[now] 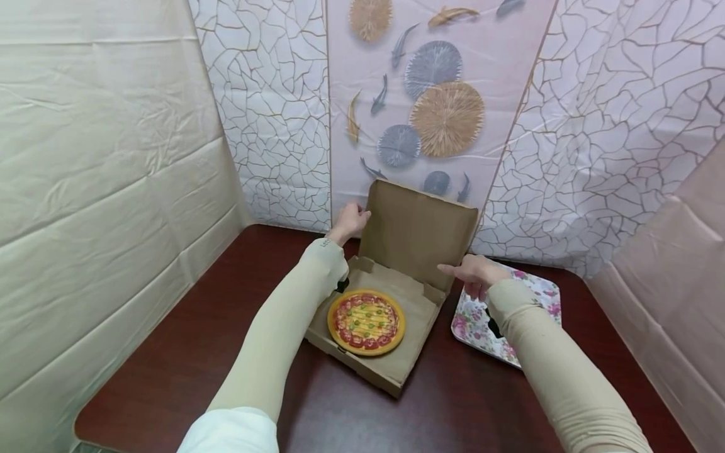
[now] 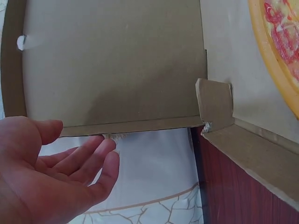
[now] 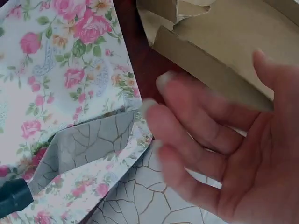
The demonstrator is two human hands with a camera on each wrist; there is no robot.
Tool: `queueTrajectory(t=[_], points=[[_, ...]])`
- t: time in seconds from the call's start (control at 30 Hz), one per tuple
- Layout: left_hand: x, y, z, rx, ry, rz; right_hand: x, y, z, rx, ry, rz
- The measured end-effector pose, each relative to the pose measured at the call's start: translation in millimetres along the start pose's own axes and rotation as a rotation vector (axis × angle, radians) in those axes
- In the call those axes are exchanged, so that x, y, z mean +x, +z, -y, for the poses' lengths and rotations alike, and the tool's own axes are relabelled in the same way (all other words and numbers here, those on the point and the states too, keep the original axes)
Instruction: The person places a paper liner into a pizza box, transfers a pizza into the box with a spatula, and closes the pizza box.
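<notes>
A cardboard pizza box [image 1: 391, 377] stands with its lid [image 1: 419, 233] raised and leaning back. A round toy-like pizza [image 1: 367, 322] with a yellow rim lies in its base. My left hand [image 1: 351, 221] is at the lid's left edge. In the left wrist view its thumb overlaps that edge, and the other fingers, loosely bent and spread, lie just outside it. My right hand [image 1: 478, 272] is beside the lid's lower right corner, index finger pointing left. In the right wrist view its relaxed fingers [image 3: 187, 158] hold nothing.
A white tray [image 1: 540, 283] with pink flowers lies right of the box, under my right arm. On it rests a metal spatula [image 3: 93, 140] with a dark handle. Patterned cloth [image 1: 272, 126] hangs behind the dark red table [image 1: 209, 314].
</notes>
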State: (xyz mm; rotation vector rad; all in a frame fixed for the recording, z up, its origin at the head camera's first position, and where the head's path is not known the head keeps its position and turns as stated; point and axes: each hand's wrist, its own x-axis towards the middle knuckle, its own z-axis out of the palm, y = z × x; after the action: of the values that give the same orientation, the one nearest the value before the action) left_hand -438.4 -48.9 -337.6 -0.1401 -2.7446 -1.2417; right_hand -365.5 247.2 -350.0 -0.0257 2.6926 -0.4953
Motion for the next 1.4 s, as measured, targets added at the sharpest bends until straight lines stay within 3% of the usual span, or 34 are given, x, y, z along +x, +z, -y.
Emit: queueTrajectory(t=[0.1, 0.23, 0.37, 0.63, 0.97, 1.2, 1.4], points=[[-0.5, 0.9, -2.0, 0.002, 0.003, 0.019, 3.7, 1, -1, 0.058, 0.002, -0.036], [-1.2, 2.2, -1.6, -0.010, 0.016, 0.042, 11.0, 4, -8, 0.187, -0.075, -0.076], [-2.9, 1.6, 1.2, -0.012, 0.027, 0.034, 15.4, 7, -13, 0.227, -0.128, -0.115], [-6.4, -1.7, 1.9, -0.051, 0.016, 0.059, 16.5, 7, -8, 0.240, -0.169, -0.165], [-8.1, -8.6, -8.3, -0.031, 0.065, 0.040, 16.9, 1, 0, 0.263, -0.201, -0.229], [-6.4, -14.8, -4.9, -0.066, 0.071, 0.049, 12.1, -1, 6, 0.251, -0.228, -0.246], [-6.4, -20.3, -1.5, -0.042, 0.064, 0.045, 9.3, -1, 12, 0.209, -0.275, -0.301]])
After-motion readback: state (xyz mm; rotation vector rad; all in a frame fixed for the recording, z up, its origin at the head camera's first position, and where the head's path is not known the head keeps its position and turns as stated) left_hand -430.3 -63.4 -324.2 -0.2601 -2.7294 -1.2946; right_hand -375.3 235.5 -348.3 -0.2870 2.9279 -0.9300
